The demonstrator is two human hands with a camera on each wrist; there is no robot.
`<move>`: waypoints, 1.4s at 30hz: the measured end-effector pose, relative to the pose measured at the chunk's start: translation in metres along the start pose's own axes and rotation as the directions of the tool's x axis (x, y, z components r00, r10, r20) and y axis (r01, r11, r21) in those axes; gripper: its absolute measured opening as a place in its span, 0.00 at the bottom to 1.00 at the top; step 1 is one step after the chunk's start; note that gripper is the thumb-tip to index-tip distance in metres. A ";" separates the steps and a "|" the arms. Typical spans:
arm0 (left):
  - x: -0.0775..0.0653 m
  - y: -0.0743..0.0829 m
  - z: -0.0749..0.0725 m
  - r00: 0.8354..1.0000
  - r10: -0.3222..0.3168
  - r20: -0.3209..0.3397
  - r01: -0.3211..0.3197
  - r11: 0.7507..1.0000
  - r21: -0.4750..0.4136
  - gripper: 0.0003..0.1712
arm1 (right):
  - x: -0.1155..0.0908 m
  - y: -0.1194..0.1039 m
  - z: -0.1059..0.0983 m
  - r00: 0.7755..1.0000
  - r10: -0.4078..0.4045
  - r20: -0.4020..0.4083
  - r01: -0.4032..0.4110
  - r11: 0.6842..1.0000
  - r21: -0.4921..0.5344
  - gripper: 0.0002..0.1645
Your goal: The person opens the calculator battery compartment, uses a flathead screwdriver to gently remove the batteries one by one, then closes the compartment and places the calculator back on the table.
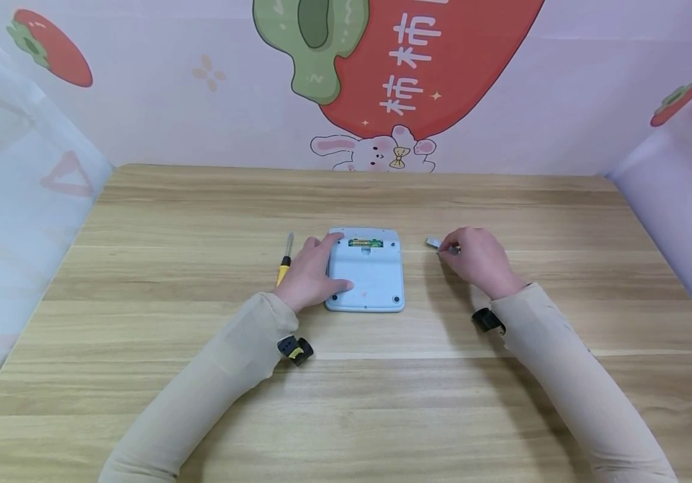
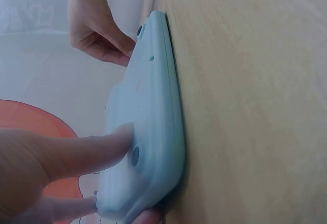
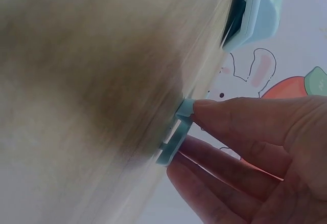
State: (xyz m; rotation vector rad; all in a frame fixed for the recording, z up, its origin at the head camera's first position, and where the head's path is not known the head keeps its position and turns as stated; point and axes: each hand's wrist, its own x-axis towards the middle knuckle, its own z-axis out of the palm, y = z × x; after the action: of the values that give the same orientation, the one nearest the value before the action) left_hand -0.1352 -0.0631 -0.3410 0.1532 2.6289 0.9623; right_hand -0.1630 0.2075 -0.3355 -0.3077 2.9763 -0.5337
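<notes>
A light-blue calculator (image 1: 376,275) lies back side up on the table. Its battery slot is uncovered, and a green-and-gold battery (image 1: 366,243) sits in it. My left hand (image 1: 310,275) grips the calculator's left side, the thumb pressing on the back near a dark round foot, as the left wrist view shows. To the right, my right hand (image 1: 477,260) pinches a small light-blue battery cover (image 3: 177,134) between thumb and fingers, at the tabletop. In the head view the fingers hide part of this cover (image 1: 433,242).
A screwdriver (image 1: 285,261) with a yellow-and-black handle lies just left of my left hand, partly behind it. The wooden table (image 1: 370,416) ends at the back against a printed wall cloth (image 1: 171,121).
</notes>
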 end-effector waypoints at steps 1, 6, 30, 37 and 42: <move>0.000 0.000 0.000 1.000 -0.001 0.000 0.001 1.000 -0.002 0.48 | 0.000 0.000 0.000 1.000 -0.002 -0.003 0.002 1.000 0.001 0.08; 0.000 0.000 0.000 1.000 0.000 -0.003 0.000 1.000 -0.003 0.48 | 0.000 0.001 0.001 1.000 -0.021 -0.022 0.021 1.000 0.006 0.07; 0.001 -0.002 0.001 1.000 0.008 -0.003 -0.008 1.000 -0.006 0.48 | -0.003 -0.015 0.008 0.989 -0.140 -0.039 0.143 0.987 0.075 0.26; 0.001 -0.001 0.000 1.000 0.008 -0.003 -0.008 1.000 -0.002 0.48 | -0.006 -0.020 0.009 0.984 -0.175 0.033 0.172 0.981 0.090 0.33; 0.001 -0.001 0.001 1.000 0.004 -0.003 -0.004 1.000 -0.002 0.48 | -0.008 -0.024 0.010 0.979 -0.187 0.079 0.177 0.977 0.114 0.40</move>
State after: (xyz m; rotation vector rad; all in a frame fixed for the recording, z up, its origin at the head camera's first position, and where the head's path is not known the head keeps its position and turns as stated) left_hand -0.1355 -0.0635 -0.3423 0.1574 2.6312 0.9673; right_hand -0.1491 0.1841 -0.3362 -0.5827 2.8365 -0.6757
